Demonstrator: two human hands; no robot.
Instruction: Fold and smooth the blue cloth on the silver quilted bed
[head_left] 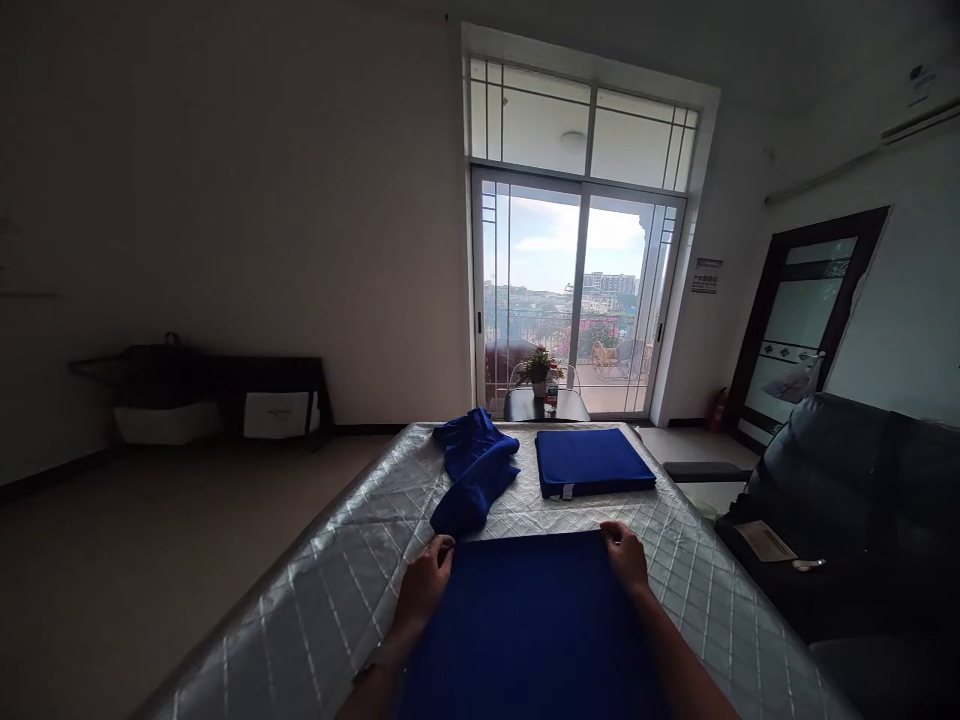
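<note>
A blue cloth lies spread flat on the quilted silver table cover right in front of me. My left hand pinches its far left corner. My right hand grips its far right corner. Beyond it, a neatly folded blue cloth with a small white tag rests at the far right of the table. A crumpled heap of blue cloth lies at the far left, close to my left hand.
A dark sofa stands along the table's right side with a paper on it. A small round table with a potted plant and a bottle sits before the glass balcony doors. Open floor lies to the left.
</note>
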